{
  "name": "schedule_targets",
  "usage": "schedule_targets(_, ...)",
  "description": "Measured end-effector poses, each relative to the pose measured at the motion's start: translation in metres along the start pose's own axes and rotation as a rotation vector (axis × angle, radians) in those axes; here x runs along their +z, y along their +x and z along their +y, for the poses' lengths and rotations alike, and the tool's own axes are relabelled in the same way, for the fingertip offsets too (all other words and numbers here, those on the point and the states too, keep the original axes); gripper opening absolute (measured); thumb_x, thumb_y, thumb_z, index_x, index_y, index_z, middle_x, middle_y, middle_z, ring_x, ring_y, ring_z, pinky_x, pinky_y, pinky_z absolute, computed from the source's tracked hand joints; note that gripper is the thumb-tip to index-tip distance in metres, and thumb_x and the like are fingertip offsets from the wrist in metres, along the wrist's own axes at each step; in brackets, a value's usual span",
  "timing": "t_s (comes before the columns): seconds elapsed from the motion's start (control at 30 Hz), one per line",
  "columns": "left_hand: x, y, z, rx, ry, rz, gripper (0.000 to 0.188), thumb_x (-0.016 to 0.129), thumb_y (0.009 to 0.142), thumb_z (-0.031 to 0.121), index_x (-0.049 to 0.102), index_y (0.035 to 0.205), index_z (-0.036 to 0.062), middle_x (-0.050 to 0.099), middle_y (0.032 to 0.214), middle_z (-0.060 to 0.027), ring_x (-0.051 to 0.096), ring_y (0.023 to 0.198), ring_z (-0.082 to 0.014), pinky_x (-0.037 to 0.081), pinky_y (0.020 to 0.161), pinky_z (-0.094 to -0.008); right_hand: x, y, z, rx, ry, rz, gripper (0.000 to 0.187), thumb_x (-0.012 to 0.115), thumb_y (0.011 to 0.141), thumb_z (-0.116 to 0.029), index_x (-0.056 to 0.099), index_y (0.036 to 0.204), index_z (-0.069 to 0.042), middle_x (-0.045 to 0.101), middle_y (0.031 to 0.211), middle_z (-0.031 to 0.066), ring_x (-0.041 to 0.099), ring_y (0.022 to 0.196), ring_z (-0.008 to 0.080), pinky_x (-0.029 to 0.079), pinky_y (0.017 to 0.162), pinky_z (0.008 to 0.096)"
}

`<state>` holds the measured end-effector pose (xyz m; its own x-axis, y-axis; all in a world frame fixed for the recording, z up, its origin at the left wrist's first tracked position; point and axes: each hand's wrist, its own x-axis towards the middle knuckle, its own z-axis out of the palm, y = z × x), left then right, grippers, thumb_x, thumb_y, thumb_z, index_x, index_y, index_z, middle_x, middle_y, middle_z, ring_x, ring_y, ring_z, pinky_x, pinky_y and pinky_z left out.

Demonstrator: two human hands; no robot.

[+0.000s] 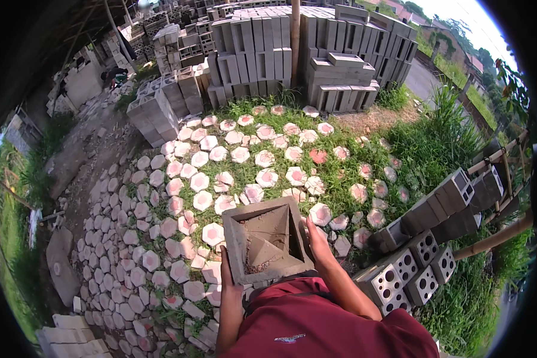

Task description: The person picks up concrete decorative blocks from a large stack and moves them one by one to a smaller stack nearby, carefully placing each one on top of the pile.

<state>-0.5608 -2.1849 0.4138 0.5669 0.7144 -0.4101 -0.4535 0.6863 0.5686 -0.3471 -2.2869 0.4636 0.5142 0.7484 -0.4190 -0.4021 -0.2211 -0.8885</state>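
Close against my body I carry a square grey concrete block (268, 253) with a thick raised rim and sloping faces inside its hollow. Some brown dirt or dry litter lies in the hollow. My left hand (230, 275) presses flat along the block's left side, its fingers partly hidden by the rim. On the opposite side, my right hand (320, 243) lies along the outer wall with fingers pointing away from me. The block is held between both hands, above the paved ground.
Hexagonal pavers (200, 200) with grass between them cover the ground ahead. Tall stacks of concrete blocks (253, 53) stand at the back. On the right are blocks with round holes (423, 247) and a bamboo rail (495, 235). Far left, a person (118, 75) is bent low.
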Motion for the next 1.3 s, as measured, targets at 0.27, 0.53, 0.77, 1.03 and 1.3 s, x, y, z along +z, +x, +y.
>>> schedule_targets(0.27,-0.027,0.071,0.005,0.201,-0.12,0.188,0.058,0.037,0.095,0.053,0.046,0.133,0.0097,0.055,0.125,-0.0078,0.053,0.113,-0.0239,0.043,0.096,-0.0384,0.022,0.12,-0.012,0.059,-0.046,-0.222,0.068,0.036,0.093,-0.059,0.041,0.139,-0.009,0.047,0.131,0.0182,0.043,0.121,0.0272,0.03,0.103,0.0406)
schedule_targets(0.53,-0.039,0.151,0.062,0.231,-0.088,0.311,0.059,0.039,0.095,0.054,0.049,0.129,0.0073,0.058,0.118,-0.0081,0.057,0.105,-0.0215,0.045,0.091,-0.0359,0.084,0.217,-0.042,0.149,0.053,-0.297,0.071,0.037,0.093,-0.058,0.039,0.139,-0.003,0.035,0.143,0.0205,0.027,0.135,0.0332,0.018,0.111,0.0381)
schedule_targets(0.77,-0.053,0.28,0.174,0.244,-0.092,0.308,0.06,0.044,0.092,0.057,0.058,0.116,0.0035,0.065,0.101,-0.007,0.063,0.088,-0.0168,0.051,0.077,-0.0327,0.182,0.35,-0.065,0.089,0.039,-0.259,0.079,0.036,0.092,-0.061,0.032,0.141,0.001,0.031,0.146,0.0179,0.026,0.136,0.0321,0.017,0.112,0.0387)
schedule_targets(1.03,-0.079,0.401,0.319,0.217,-0.041,0.215,0.065,0.039,0.093,0.058,0.043,0.135,0.0081,0.053,0.128,-0.0097,0.053,0.114,-0.0239,0.044,0.094,-0.0378,0.299,0.498,-0.109,0.165,0.084,-0.365,0.081,0.035,0.089,-0.067,0.029,0.144,-0.009,0.03,0.142,0.0294,0.037,0.128,0.0366,0.031,0.105,0.0441)
schedule_targets(1.3,-0.119,0.488,0.371,0.346,-0.141,0.39,0.057,0.038,0.097,0.051,0.055,0.12,0.0019,0.063,0.109,-0.0073,0.061,0.095,-0.0179,0.049,0.082,-0.0321,0.389,0.589,-0.135,0.289,-0.011,-0.341,0.077,0.032,0.09,-0.067,0.037,0.139,-0.009,0.041,0.134,0.0247,0.046,0.12,0.0318,0.038,0.101,0.0385)
